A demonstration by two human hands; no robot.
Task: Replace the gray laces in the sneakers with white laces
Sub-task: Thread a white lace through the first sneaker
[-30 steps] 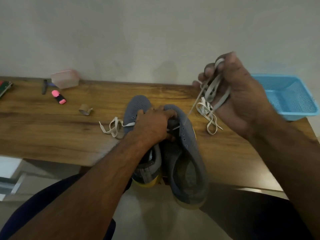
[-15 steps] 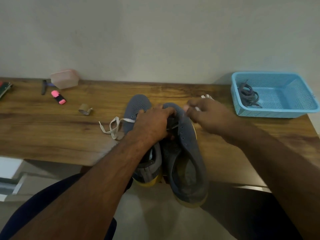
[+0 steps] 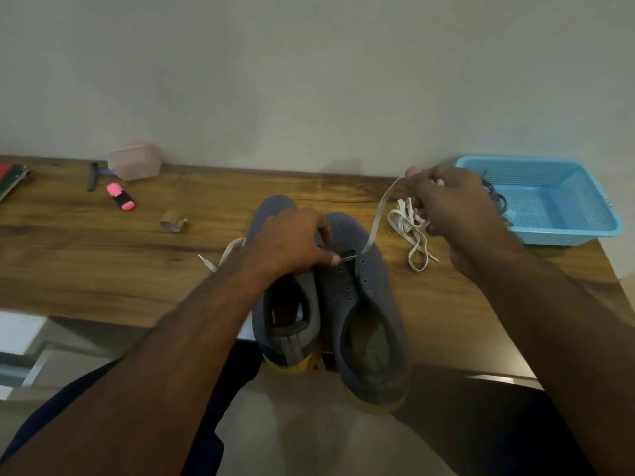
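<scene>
Two grey sneakers with yellow soles lie side by side on the wooden table, heels over its near edge: the left sneaker (image 3: 285,317) and the right sneaker (image 3: 371,324). My left hand (image 3: 292,242) grips both at the tongues, pinching the right shoe's tongue. My right hand (image 3: 446,204) is raised to the right and holds a white lace (image 3: 378,218) that runs taut down to a top eyelet of the right sneaker; its loose loops hang below my fist. Another white lace end (image 3: 223,255) trails left from under my left hand. Grey laces (image 3: 494,197) lie in the blue basket.
A blue plastic basket (image 3: 563,228) stands at the table's right end. At the back left are a pink highlighter (image 3: 121,196), a small tape roll (image 3: 171,221), a pink lidded box (image 3: 134,161), a dark pen (image 3: 92,176) and a notebook edge (image 3: 10,180).
My right hand went down to the right sneaker's eyelets, then pulled up and to the right, drawing the white lace taut. My left hand stayed on the shoes.
</scene>
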